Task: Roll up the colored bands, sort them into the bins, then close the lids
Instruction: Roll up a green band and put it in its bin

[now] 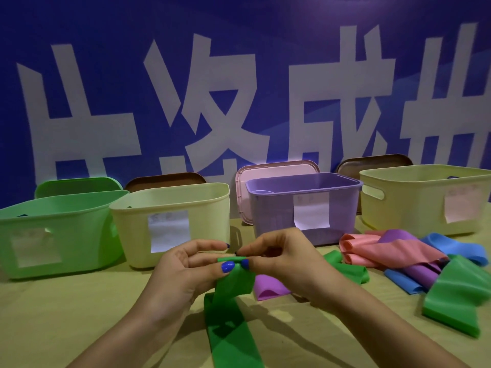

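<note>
Green band (230, 309) pinched at its rolled top end by left hand (186, 272) and right hand (281, 264), four open bins behind, loose bands on surface (79, 314) at right.

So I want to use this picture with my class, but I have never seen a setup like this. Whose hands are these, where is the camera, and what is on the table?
There is no machine here. A person wears a camera on the head, so the one picture looks forward and down at their own hands. The left hand and right hand pinch the top end of a long green band, starting to roll it. On the table stand four open bins: a green bin, a cream bin, a purple bin and a second cream bin. Their lids lean against the wall behind. To the right lies a pile of loose bands, pink, purple, blue and green.
</note>
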Available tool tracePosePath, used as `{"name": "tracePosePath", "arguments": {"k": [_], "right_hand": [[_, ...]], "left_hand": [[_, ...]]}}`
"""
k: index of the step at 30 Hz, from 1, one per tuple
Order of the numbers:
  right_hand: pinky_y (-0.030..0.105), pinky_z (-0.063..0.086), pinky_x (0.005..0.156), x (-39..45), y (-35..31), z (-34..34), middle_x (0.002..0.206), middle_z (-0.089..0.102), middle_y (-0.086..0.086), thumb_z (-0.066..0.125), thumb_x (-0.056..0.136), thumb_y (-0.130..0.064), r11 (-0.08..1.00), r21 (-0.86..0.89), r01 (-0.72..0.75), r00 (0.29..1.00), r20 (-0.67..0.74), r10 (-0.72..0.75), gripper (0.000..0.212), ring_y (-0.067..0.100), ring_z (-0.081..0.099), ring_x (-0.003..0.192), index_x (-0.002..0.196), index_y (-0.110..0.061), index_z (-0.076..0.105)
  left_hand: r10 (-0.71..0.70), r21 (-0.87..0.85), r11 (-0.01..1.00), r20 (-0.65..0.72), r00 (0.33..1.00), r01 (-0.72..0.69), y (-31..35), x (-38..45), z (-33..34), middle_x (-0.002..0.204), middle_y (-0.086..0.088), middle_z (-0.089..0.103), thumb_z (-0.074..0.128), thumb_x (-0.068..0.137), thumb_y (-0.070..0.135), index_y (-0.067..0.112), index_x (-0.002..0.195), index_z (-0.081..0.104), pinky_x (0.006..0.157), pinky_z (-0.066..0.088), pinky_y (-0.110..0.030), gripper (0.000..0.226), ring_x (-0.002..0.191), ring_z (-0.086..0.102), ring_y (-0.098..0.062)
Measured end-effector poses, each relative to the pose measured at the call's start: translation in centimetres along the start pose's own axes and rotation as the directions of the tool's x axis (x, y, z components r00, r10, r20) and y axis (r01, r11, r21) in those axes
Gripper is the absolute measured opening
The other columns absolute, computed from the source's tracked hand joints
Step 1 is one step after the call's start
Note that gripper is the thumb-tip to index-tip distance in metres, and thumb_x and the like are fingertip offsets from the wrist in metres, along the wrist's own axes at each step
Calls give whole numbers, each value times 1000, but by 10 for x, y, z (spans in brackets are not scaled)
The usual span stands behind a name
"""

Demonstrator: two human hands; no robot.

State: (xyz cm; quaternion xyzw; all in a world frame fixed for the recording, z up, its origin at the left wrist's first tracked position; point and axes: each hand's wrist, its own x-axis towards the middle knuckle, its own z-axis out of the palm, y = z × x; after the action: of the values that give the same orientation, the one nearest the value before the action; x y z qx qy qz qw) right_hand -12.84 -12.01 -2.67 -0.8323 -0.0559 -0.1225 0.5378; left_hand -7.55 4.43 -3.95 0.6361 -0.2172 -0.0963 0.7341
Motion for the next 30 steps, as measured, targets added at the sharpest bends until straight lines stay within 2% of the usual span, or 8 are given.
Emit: {"name": "tracePosePath", "arguments": {"k": [6, 11, 14, 18, 20, 22, 26, 30], "right_hand": [[16, 53, 70, 0, 1, 4, 83, 68, -5, 69, 80, 0, 996, 57, 64, 996, -71, -60, 25, 2, 63, 75, 82, -25, 67], [23, 56, 79, 1, 5, 6, 95, 70, 5, 67, 79, 4, 973, 230, 13, 996, -88, 7, 26, 13, 67, 89, 88, -20, 69], [26, 57, 79, 0, 4, 6, 91, 72, 8, 65, 80, 4, 941, 334, -55, 997, -26, 68, 19, 17, 70, 87, 87, -13, 70], [45, 54, 88, 0, 2, 2, 95, 70, 20, 63, 79, 10, 914, 388, -119, 992, 11, 125, 18, 33, 67, 94, 76, -7, 69], [49, 52, 89, -1, 3, 3, 95, 69, 21, 63, 77, 12, 912, 391, -127, 991, 3, 137, 20, 36, 67, 95, 72, -6, 68], [49, 52, 90, 0, 4, 4, 95, 70, 21, 63, 77, 13, 912, 388, -131, 989, -9, 146, 22, 35, 67, 95, 69, -8, 69], [40, 57, 82, 1, 4, 0, 94, 70, 20, 61, 76, 15, 884, 441, -158, 983, -12, 181, 24, 31, 69, 90, 67, -5, 70], [36, 59, 77, -1, 2, -1, 93, 70, 22, 61, 77, 16, 880, 446, -165, 983, -2, 186, 24, 32, 69, 89, 66, -4, 69]], "left_hand": [[-84, -212, 974, 4, 996, 83, -4, 3, 3, 83, -22, 72, 61, 56, -8, -6, 93, 61, 51, 56, -24, 36, 65, 71, -23], [-5, -174, 985, -29, 1000, 0, -5, 2, 4, 82, -19, 73, 63, 54, -8, -4, 89, 63, 53, 56, -22, 36, 66, 71, -21], [26, -146, 989, -30, 999, -30, -5, 1, 5, 81, -19, 73, 63, 54, -7, -2, 86, 65, 55, 56, -22, 32, 68, 72, -21], [45, -109, 993, -16, 999, -47, -2, -1, 4, 84, -18, 73, 63, 56, -6, -1, 91, 65, 56, 57, -23, 36, 73, 72, -23], [26, -74, 997, -9, 1000, -27, -1, -1, 3, 88, -18, 73, 64, 56, -4, 4, 98, 65, 59, 58, -25, 43, 78, 72, -25], [-22, -63, 998, -5, 1000, 22, -2, -2, 3, 88, -19, 73, 66, 56, -3, 6, 100, 65, 61, 59, -27, 45, 77, 72, -27], [-116, -73, 990, 31, 993, 118, -3, -1, 3, 86, -25, 71, 66, 57, 0, -4, 95, 66, 58, 59, -31, 38, 69, 72, -29], [-132, -88, 987, 42, 990, 136, -4, -2, 4, 88, -25, 71, 66, 57, 1, -3, 92, 68, 60, 60, -30, 35, 69, 71, -29]]}}
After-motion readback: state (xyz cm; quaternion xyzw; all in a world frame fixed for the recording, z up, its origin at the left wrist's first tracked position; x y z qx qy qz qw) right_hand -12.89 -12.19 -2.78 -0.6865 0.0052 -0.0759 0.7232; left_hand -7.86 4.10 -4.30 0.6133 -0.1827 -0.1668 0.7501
